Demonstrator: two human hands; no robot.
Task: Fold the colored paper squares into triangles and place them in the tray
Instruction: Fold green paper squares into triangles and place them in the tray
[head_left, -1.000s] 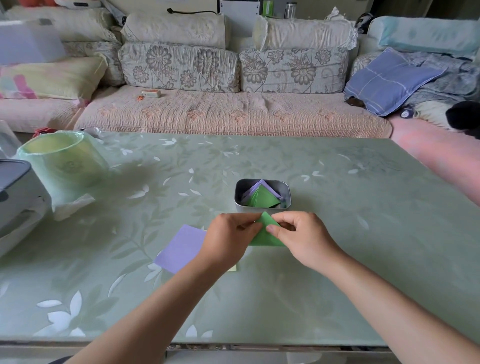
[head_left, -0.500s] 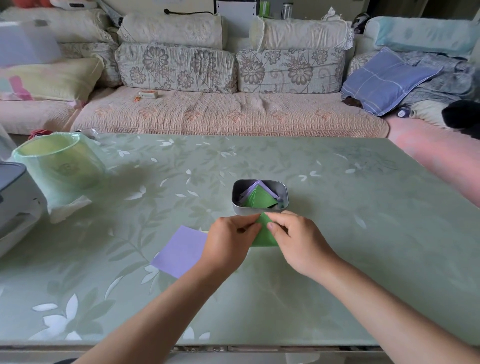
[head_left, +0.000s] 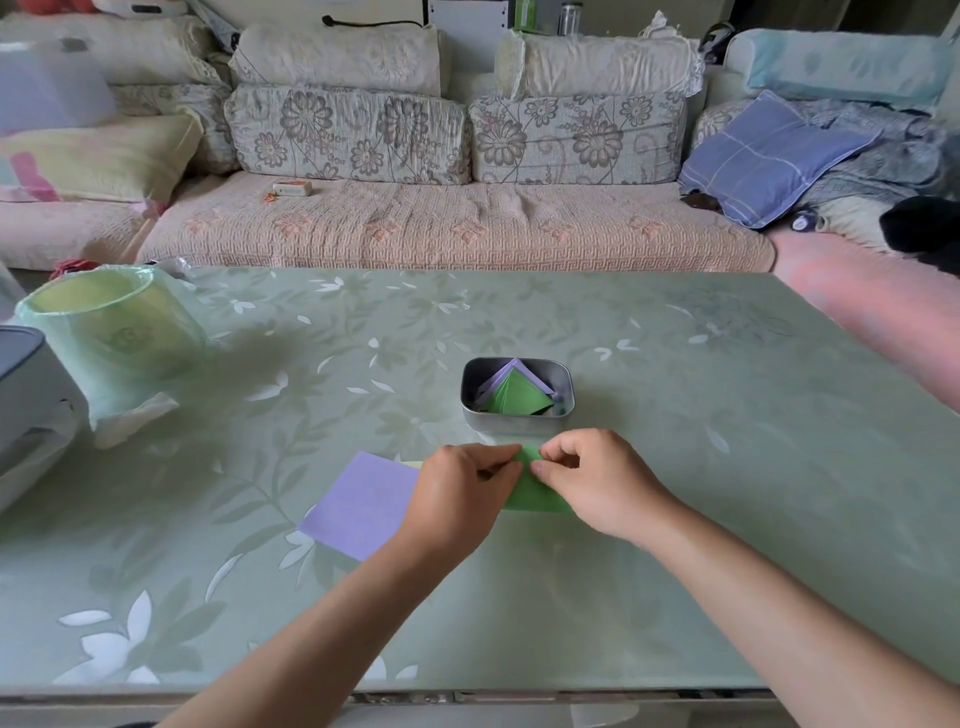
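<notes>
A green paper lies on the table just in front of the tray, folded over with its tip pinched between both hands. My left hand grips it from the left, my right hand from the right. A flat purple paper square lies to the left, partly under my left wrist, with a sliver of pale yellow paper showing at its far corner. The small metal tray beyond my hands holds folded green and purple triangles.
A pale green bin with a plastic liner stands at the table's left, beside a grey appliance at the left edge. A sofa with cushions runs behind the glass-topped table.
Both hands stay pinched on the green paper's tip; the fingers have pressed closer together at the top corner. The paper and tray have not shifted on the table.
</notes>
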